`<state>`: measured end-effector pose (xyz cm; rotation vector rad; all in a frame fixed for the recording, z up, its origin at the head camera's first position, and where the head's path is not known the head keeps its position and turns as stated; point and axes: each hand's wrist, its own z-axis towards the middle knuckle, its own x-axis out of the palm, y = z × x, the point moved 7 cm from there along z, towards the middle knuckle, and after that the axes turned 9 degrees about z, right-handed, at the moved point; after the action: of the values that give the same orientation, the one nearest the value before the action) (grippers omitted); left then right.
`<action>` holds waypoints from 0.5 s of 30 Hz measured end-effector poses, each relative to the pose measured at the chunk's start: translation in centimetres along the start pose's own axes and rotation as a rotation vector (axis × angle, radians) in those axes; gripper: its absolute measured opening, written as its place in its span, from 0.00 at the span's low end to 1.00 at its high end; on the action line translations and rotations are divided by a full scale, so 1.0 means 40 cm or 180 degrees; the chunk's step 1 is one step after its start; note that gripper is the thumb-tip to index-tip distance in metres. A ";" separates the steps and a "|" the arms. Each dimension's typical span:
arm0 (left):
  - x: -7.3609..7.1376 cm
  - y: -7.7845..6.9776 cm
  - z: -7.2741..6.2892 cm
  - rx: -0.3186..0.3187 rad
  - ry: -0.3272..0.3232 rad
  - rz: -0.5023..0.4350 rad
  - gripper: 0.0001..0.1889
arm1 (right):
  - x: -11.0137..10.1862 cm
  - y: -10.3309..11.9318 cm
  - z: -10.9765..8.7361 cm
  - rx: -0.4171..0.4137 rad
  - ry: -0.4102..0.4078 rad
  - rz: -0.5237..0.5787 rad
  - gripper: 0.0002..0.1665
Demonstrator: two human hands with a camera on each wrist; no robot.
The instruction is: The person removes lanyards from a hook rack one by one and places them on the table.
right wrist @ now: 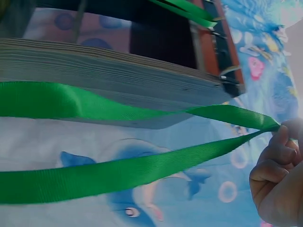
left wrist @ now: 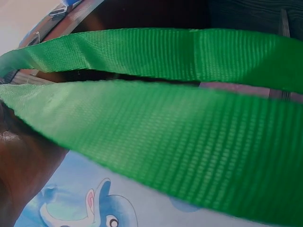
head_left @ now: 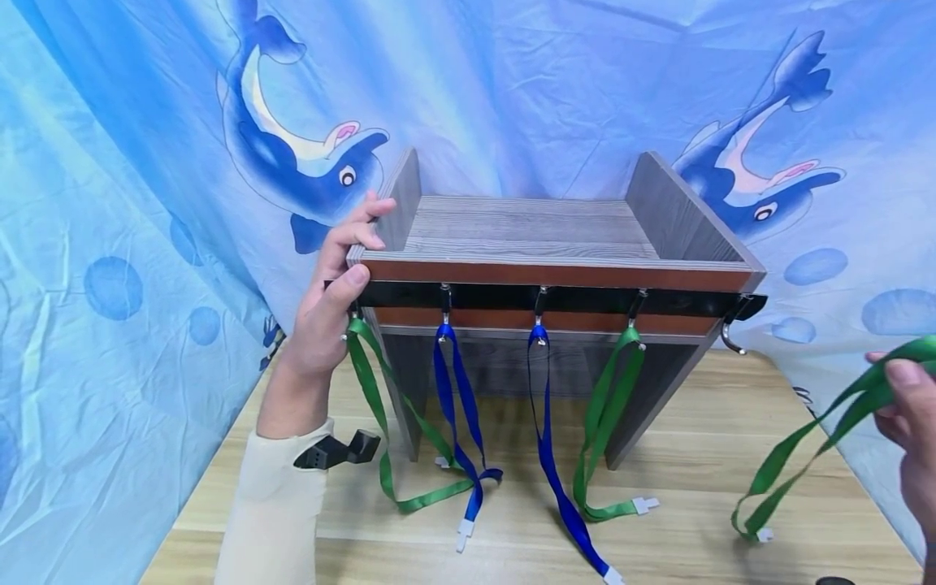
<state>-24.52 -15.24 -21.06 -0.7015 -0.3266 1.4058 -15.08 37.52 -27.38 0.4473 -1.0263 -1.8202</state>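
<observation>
My left hand (head_left: 329,301) grips the front left corner of a grey wooden shelf (head_left: 534,231), thumb on its front edge. Across the shelf's front runs a black hook rail (head_left: 497,299). From its hooks hang a green lanyard (head_left: 370,388) below my left hand, a blue lanyard (head_left: 443,375), a second blue lanyard (head_left: 548,457) and another green lanyard (head_left: 623,390). The rightmost hook (head_left: 726,335) is bare. Off to the right, my right hand (head_left: 914,406) pinches the top of a loose green lanyard (right wrist: 128,172), whose white clip dangles low over the table.
Under the shelf lies a light wooden table (head_left: 695,520), where the ends of the hanging lanyards rest. A blue curtain (head_left: 556,97) with dolphins stands close behind and at both sides. A dark round object (head_left: 835,581) shows at the bottom right edge.
</observation>
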 end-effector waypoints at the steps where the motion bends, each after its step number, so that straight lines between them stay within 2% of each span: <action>1: 0.000 0.002 0.000 -0.0003 0.0002 0.0002 0.16 | 0.013 0.003 -0.006 -0.0065 0.0064 0.0071 0.17; 3: -0.001 0.005 -0.001 -0.0007 0.0013 0.0017 0.17 | 0.042 0.003 -0.016 -0.0193 0.0409 0.0396 0.20; 5: -0.002 0.009 -0.001 -0.0016 0.0030 0.0038 0.17 | 0.060 -0.013 -0.027 -0.0152 0.0707 0.0333 0.20; 6: -0.003 0.010 -0.002 -0.0021 0.0039 0.0053 0.17 | 0.065 -0.026 -0.031 -0.0057 0.0801 0.0143 0.19; 9: -0.007 0.011 -0.002 -0.0039 0.0064 0.0071 0.17 | 0.065 -0.073 -0.046 0.0175 0.1085 -0.1413 0.12; 10: -0.008 0.011 -0.003 -0.0046 0.0069 0.0077 0.17 | 0.064 -0.091 -0.051 0.0240 0.1205 -0.1785 0.09; 12: -0.009 0.011 -0.004 -0.0052 0.0077 0.0080 0.17 | 0.062 -0.132 -0.061 0.0412 0.1504 -0.2068 0.09; 15: -0.010 0.011 -0.005 -0.0055 0.0078 0.0105 0.17 | 0.069 -0.191 -0.080 0.0649 0.2051 -0.2226 0.11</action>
<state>-24.82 -15.69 -21.42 -0.7407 -0.3095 1.4260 -18.50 35.07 -35.02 1.5549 -0.6267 -1.9336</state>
